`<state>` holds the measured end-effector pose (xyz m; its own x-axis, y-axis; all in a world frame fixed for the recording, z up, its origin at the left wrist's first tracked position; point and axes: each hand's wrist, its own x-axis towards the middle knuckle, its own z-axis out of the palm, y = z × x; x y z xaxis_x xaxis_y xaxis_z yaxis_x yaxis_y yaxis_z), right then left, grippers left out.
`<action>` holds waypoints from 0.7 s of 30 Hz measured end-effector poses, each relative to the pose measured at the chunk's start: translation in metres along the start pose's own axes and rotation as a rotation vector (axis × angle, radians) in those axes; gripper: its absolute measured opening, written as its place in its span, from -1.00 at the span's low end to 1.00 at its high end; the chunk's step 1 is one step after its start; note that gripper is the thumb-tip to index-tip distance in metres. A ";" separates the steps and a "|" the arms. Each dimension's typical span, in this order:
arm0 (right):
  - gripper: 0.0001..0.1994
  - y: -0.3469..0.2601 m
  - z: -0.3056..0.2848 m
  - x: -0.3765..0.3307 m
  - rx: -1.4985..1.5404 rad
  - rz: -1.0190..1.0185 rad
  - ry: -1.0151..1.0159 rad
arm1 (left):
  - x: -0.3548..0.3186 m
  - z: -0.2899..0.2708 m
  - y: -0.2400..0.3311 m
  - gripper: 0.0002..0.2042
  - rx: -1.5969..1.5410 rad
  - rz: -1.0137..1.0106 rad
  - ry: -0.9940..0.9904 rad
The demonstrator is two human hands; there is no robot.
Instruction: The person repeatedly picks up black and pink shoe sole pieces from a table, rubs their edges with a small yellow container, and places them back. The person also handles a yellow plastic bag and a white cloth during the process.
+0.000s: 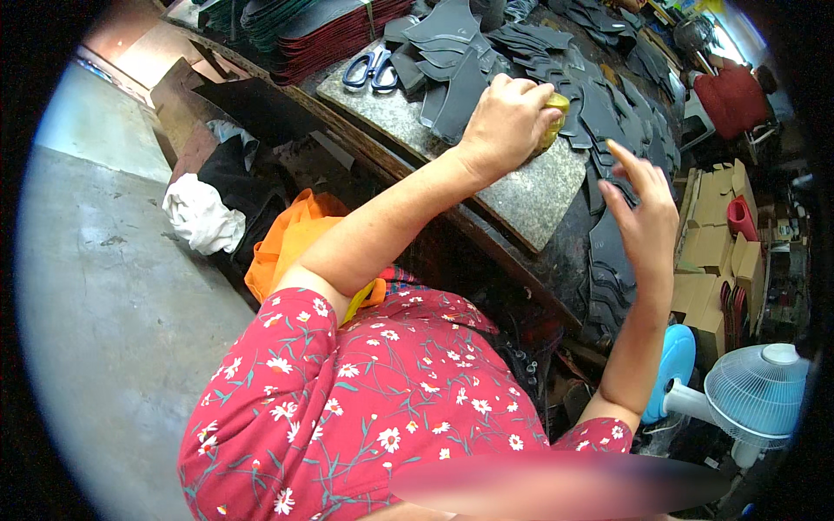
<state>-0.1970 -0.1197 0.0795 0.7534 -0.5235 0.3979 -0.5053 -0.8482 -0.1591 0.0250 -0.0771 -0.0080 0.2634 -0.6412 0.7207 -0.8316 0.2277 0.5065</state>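
Observation:
My left hand (512, 120) is closed around a yellow rounded object (554, 123), mostly covered by the fingers, above a speckled grey slab (539, 195). My right hand (641, 204) is raised to the right of the slab, thumb and fingers apart, with nothing visible in it. One fingertip looks yellowish. Dark grey flat cut pieces (447, 30) lie in a loose pile beyond my left hand. More overlapping cut pieces (621, 117) spread behind and beside my right hand. Scissors with dark blue handles (372, 71) rest at the slab's far left end.
Stacked sheets with red edges (326, 39) stand at the back left. Orange cloth (291, 239) and white cloth (202, 214) hang left of my body. Cardboard boxes (702, 247) and a blue-and-white fan (756, 395) stand on the right. The wooden table edge (469, 230) runs diagonally before me.

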 end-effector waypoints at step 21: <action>-0.51 -0.027 0.028 0.055 -0.321 -0.083 -0.161 | -0.002 0.007 0.001 -0.68 -0.141 -0.104 0.028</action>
<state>-0.1302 -0.1276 0.0807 0.8413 -0.4814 0.2459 -0.5264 -0.8330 0.1701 0.0205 -0.0807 -0.0117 0.3596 -0.6464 0.6729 -0.7231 0.2627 0.6388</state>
